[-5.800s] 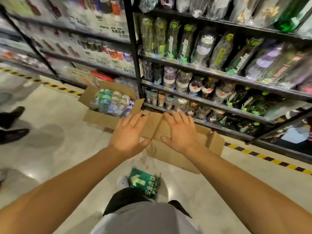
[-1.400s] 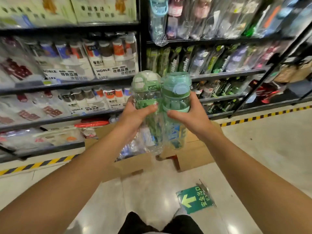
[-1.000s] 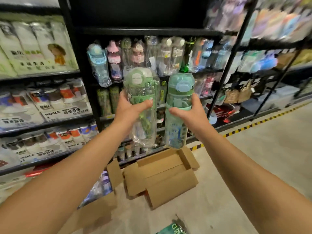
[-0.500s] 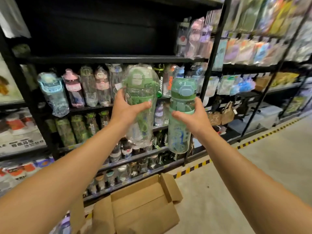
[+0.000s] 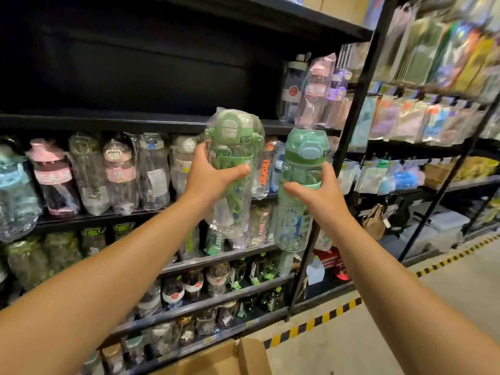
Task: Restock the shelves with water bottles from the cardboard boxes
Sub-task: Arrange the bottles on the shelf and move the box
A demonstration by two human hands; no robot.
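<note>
Before the black metal shelves (image 5: 162,123), the left hand (image 5: 209,177) grips a plastic-wrapped light-green bottle (image 5: 234,147); the right hand (image 5: 315,193) grips a green-lidded clear bottle (image 5: 300,169). Behind, an orange-lettered bottle (image 5: 266,169), writing unclear.

A retail shop aisle: black metal shelves (image 5: 151,123) crammed with plastic-wrapped bottles (image 5: 119,171), hanging packaged goods (image 5: 422,117) at 2 o'clock, hazard-striped floor tape (image 5: 313,324), a cardboard box (image 5: 216,358) at 6 o'clock.
</note>
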